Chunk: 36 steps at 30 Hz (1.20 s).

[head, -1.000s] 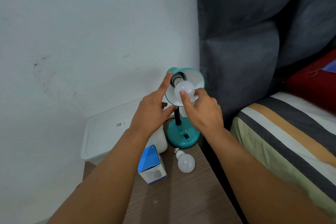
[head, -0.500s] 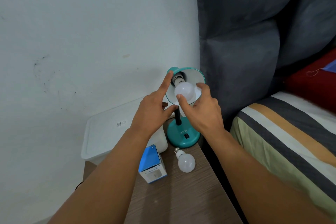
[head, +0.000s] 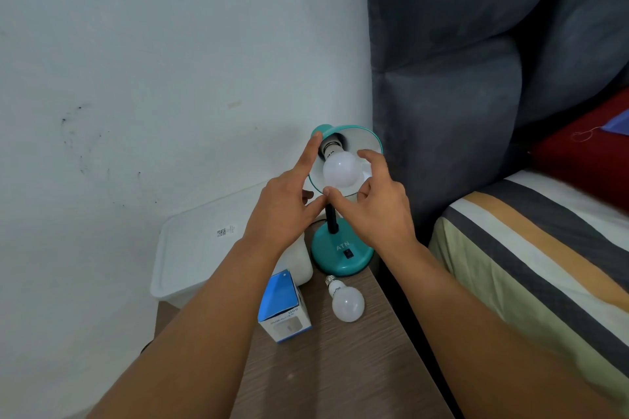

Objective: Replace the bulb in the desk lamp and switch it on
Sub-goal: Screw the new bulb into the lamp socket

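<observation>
A teal desk lamp (head: 335, 257) stands at the back of a wooden nightstand (head: 343, 371), its shade (head: 369, 143) tilted toward me. A white bulb (head: 340, 169) sits in the socket. My left hand (head: 282, 211) grips the shade's left rim, index finger up beside the socket and thumb at the lower edge. My right hand (head: 377, 211) pinches that bulb, thumb under it and index finger over its upper right. A second white bulb (head: 347, 304) lies loose in front of the base, beside a blue and white bulb box (head: 284, 311). A black switch (head: 347, 253) is on the base.
A translucent plastic container (head: 204, 241) stands left of the lamp against the white wall. A grey padded headboard (head: 442, 78) rises right behind the lamp. A bed with a striped cover (head: 531, 248) lies to the right, close to the nightstand's edge.
My right hand has rotated around the bulb: the thumb slid from its front face down to its underside and the index finger rose to its upper right. The left hand stays on the shade.
</observation>
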Motion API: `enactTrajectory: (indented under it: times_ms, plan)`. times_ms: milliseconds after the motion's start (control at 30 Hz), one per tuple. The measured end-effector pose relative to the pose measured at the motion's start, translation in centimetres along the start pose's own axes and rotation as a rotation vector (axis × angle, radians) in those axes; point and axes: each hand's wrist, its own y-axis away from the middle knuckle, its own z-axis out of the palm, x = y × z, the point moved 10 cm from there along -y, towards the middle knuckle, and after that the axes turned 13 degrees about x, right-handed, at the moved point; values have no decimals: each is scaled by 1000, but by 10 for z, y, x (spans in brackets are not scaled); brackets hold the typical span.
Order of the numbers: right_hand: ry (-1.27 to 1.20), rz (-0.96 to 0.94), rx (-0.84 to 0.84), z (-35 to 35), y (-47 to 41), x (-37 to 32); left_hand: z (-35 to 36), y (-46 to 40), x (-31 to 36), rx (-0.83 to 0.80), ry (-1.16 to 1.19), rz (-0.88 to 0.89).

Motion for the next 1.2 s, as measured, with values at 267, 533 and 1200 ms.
enactTrajectory:
  times_ms: [267,533,1200]
  plan:
    - [-2,111,17,-1,-5,8,-1,0,4,8,-2,15]
    - [-6,64,0,0,-3,3,1,1,3,4,-10,0]
    - [222,-23,5,-3,-5,-1,4,3,2,10,-2,-9]
